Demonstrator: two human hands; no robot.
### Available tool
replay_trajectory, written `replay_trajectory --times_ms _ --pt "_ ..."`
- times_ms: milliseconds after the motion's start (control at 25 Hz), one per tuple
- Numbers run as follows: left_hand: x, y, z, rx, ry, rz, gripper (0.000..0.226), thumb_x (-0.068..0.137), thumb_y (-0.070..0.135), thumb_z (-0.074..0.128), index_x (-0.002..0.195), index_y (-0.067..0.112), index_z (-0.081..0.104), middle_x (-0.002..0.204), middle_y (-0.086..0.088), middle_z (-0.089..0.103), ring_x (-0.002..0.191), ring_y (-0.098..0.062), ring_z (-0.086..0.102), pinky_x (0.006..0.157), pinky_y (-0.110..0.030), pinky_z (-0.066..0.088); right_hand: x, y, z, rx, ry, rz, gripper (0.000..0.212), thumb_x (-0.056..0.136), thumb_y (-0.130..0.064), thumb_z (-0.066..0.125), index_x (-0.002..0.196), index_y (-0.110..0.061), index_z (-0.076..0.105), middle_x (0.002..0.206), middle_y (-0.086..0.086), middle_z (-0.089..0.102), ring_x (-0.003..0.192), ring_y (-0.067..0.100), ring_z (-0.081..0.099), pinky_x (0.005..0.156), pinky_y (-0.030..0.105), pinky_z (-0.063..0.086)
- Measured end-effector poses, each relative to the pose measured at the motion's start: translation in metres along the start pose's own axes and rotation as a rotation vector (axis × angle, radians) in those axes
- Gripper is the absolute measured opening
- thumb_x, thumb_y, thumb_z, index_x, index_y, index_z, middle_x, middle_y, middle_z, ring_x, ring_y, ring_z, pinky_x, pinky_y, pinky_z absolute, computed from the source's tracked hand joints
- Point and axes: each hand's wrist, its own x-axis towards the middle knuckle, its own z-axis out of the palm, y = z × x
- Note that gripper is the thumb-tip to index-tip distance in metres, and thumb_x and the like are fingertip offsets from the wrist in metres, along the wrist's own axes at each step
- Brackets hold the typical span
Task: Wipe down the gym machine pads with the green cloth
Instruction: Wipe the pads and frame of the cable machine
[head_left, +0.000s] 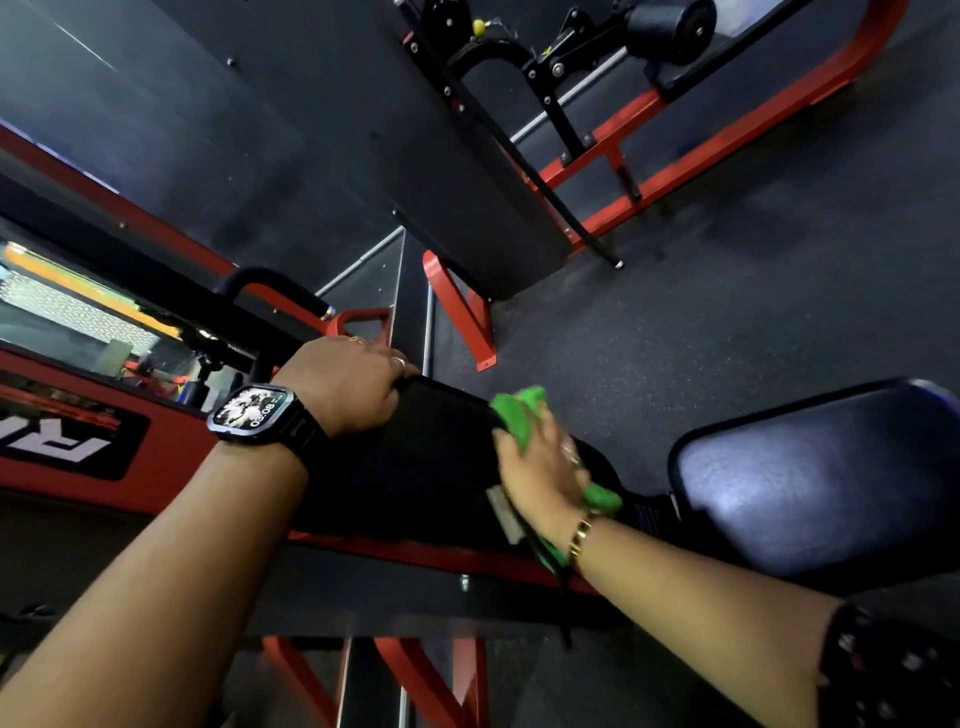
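A long black pad of a red-framed gym machine lies across the middle of the view. My left hand, with a black watch on the wrist, grips the pad's far end. My right hand presses a bunched green cloth against the pad's right side; more of the cloth sticks out below the wrist. A second, wider dark blue pad sits to the right, apart from both hands.
The machine's red frame runs along the left and under the pad. A black curved handle rises behind my left hand. Another red-and-black machine with a roller pad stands at the top right on the dark rubber floor.
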Motion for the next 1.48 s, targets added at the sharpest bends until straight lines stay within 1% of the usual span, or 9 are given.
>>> replay_trajectory --times_ms 160,360,520,600,760,880,1120,1280,1480 --pt "-0.001 0.000 0.001 0.002 0.002 -0.030 0.045 0.087 0.030 0.037 0.129 0.037 0.048 0.133 0.012 0.053 0.121 -0.015 0.050 0.099 -0.033 0.043 -0.013 -0.060 0.000 -0.021 -0.067 -0.424 0.064 0.091 -0.051 0.040 0.147 -0.039 0.013 0.157 -0.018 0.002 0.143 0.018 0.009 0.112 0.052 0.014" --pt "0.000 0.001 0.000 -0.009 -0.004 -0.017 0.046 0.087 0.028 0.036 0.130 0.036 0.047 0.136 0.014 0.049 0.124 -0.014 0.047 0.102 -0.034 0.040 0.026 -0.019 -0.008 0.017 -0.060 -0.058 0.059 0.091 -0.054 0.036 0.145 -0.032 0.025 0.154 -0.014 0.020 0.139 0.021 0.021 0.108 0.050 0.020" --pt "0.001 -0.002 0.005 0.004 0.018 -0.036 0.050 0.080 0.032 0.031 0.125 0.031 0.052 0.133 0.011 0.053 0.122 -0.016 0.050 0.100 -0.034 0.042 0.022 -0.062 -0.003 0.000 -0.090 -0.364 0.057 0.090 -0.052 0.039 0.143 -0.037 0.025 0.151 -0.016 0.025 0.136 0.017 0.024 0.107 0.048 0.021" --pt "0.001 -0.002 0.006 -0.004 0.025 -0.020 0.056 0.077 0.034 0.025 0.127 0.033 0.051 0.135 0.014 0.051 0.123 -0.013 0.049 0.102 -0.033 0.041 0.035 -0.043 -0.009 0.006 -0.076 -0.392 0.055 0.090 -0.055 0.040 0.141 -0.038 0.029 0.148 -0.015 0.033 0.134 0.017 0.029 0.105 0.045 0.024" --pt "0.002 -0.004 0.005 -0.016 0.023 -0.009 0.046 0.087 0.027 0.036 0.130 0.037 0.047 0.139 0.018 0.046 0.127 -0.010 0.044 0.104 -0.030 0.035 0.067 0.064 -0.005 0.004 -0.062 -0.050 0.054 0.090 -0.059 0.039 0.136 -0.032 0.039 0.143 -0.005 0.042 0.134 0.023 0.034 0.106 0.047 0.025" --pt "0.001 -0.004 0.005 -0.030 0.026 -0.016 0.046 0.087 0.026 0.037 0.130 0.038 0.047 0.138 0.016 0.047 0.126 -0.011 0.044 0.103 -0.031 0.036 0.057 0.128 0.005 0.170 -0.024 0.182 0.068 0.084 -0.063 0.044 0.143 -0.032 0.029 0.149 0.000 0.035 0.137 0.028 0.029 0.109 0.051 0.024" --pt "0.000 -0.001 0.002 -0.019 0.004 -0.052 0.043 0.089 0.032 0.037 0.129 0.041 0.048 0.133 0.010 0.053 0.122 -0.016 0.048 0.100 -0.035 0.042 -0.036 0.109 0.036 0.374 0.236 0.401 0.079 0.084 -0.051 0.057 0.149 -0.028 0.018 0.152 0.012 0.027 0.136 0.033 0.025 0.108 0.047 0.026" --pt "-0.009 -0.008 -0.006 -0.124 0.059 -0.243 0.036 0.092 0.031 0.037 0.120 0.036 0.058 0.126 0.003 0.057 0.118 -0.023 0.050 0.092 -0.036 0.047 -0.087 0.025 0.034 0.109 0.181 -0.083 0.072 0.087 -0.052 0.046 0.130 -0.062 -0.011 0.153 -0.007 0.008 0.140 0.024 0.013 0.107 0.056 0.023" --pt "-0.022 -0.023 -0.011 -0.556 0.128 -0.398 0.029 0.095 0.020 0.044 0.117 0.017 0.064 0.124 -0.011 0.061 0.116 -0.027 0.053 0.091 -0.026 0.040 -0.068 -0.047 0.010 -0.292 0.199 -0.929 0.085 0.071 -0.060 0.046 0.146 -0.044 0.011 0.155 0.000 0.015 0.133 0.037 0.032 0.094 0.061 0.037"
